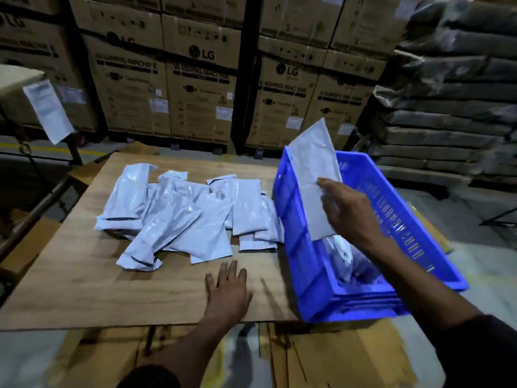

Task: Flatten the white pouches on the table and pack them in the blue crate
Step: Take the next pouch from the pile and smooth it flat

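Note:
Several white pouches (179,217) lie in a loose overlapping pile on the wooden table (84,275). A blue crate (296,228) stands at the table's right edge, with a few pouches (342,256) lying inside it. My right hand (348,211) holds one flat white pouch (313,177) upright over the crate, its lower end dipping inside. My left hand (228,289) rests flat on the table in front of the pile, fingers straight, holding nothing.
Stacked cardboard appliance boxes (201,88) form a wall behind the table. Dark wrapped stacks (453,102) rise at the right. A paper sheet (47,110) hangs at the left. Flattened cardboard (321,357) lies below the table's front edge.

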`<action>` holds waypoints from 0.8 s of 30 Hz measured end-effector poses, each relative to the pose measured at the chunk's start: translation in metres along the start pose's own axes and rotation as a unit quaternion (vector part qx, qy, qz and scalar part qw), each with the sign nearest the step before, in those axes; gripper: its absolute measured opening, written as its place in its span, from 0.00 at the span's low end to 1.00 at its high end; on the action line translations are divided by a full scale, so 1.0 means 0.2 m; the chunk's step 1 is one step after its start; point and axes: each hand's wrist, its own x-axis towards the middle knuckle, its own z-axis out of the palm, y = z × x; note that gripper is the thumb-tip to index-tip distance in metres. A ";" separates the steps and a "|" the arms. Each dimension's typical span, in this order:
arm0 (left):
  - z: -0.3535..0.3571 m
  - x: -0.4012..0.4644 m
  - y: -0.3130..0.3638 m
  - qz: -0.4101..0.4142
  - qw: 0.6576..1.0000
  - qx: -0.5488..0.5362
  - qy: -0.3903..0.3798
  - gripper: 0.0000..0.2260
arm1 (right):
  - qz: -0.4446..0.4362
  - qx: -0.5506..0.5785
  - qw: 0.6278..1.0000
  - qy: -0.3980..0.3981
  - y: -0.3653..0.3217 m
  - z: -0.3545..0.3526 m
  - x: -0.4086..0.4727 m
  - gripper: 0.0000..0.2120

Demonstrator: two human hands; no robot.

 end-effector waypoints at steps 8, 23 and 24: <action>0.01 0.06 0.13 -0.021 1.000 0.001 0.014 0.29 | 0.052 -0.095 0.994 -0.017 0.54 -0.21 -0.03 0.18; 0.02 0.08 0.16 -0.052 0.998 -0.004 -0.028 0.29 | 0.106 -0.167 0.893 -0.405 0.93 0.09 -0.42 0.06; 0.02 0.08 0.16 -0.051 0.998 -0.004 -0.027 0.29 | 0.107 -0.167 0.893 -0.404 0.92 0.10 -0.43 0.07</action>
